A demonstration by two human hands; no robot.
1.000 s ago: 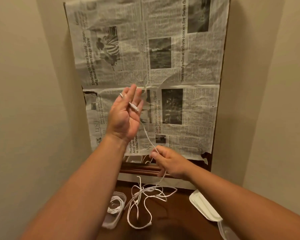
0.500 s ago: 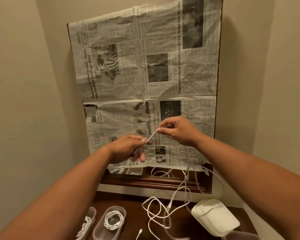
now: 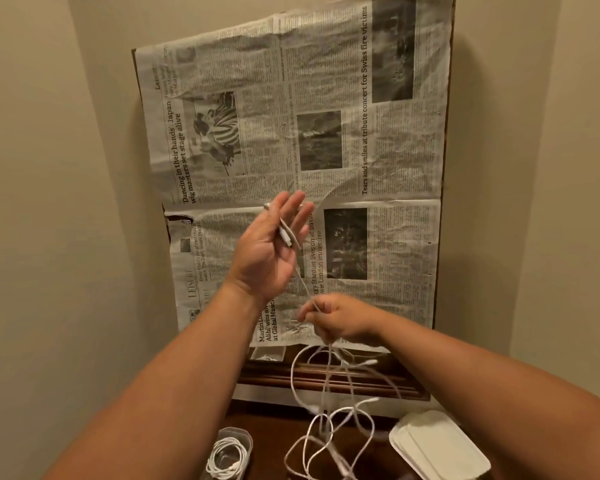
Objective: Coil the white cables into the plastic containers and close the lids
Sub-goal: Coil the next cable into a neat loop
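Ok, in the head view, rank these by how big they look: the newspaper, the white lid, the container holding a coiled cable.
1. newspaper
2. white lid
3. container, though the frame's bottom edge crops it

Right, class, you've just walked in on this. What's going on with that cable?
A person is coiling a white cable by hand. The raised left hand has straight fingers with the cable's plug end lying across them. The right hand, lower down, grips the cable. The rest hangs in loose loops down to the dark table. A clear container there holds another coiled cable, and white lids lie at the right.
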